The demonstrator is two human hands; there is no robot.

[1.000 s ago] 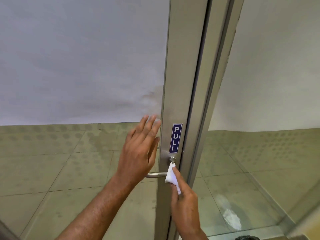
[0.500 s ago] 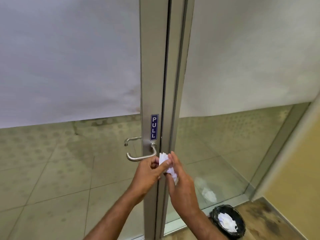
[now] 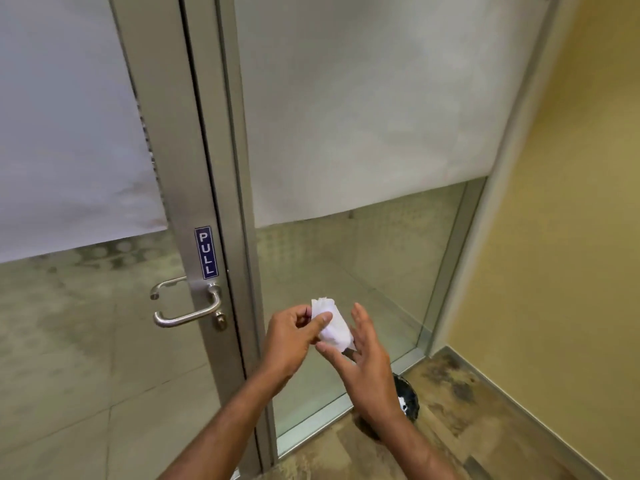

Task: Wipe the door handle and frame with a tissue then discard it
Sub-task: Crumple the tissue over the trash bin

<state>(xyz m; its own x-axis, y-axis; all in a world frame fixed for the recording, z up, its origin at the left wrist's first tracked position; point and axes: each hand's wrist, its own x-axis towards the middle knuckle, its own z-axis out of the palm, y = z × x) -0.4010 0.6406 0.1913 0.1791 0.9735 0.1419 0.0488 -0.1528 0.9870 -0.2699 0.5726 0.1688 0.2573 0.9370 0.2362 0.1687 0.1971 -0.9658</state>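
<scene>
A crumpled white tissue sits between my two hands, to the right of the door. My left hand pinches its upper edge with thumb and fingers. My right hand cups it from below with fingers spread. The metal lever door handle sticks out from the grey aluminium door frame, left of both hands and apart from them. A blue PULL sticker sits just above the handle. A black bin stands on the floor below, mostly hidden by my right wrist.
A fixed glass panel with frosted upper part fills the space right of the door. A yellow wall closes in on the right. Brown patterned floor lies in the corner beside the bin.
Both hands have come away from the door frame and moved right with the tissue. The view has swung right and down, showing the yellow wall and the floor corner.
</scene>
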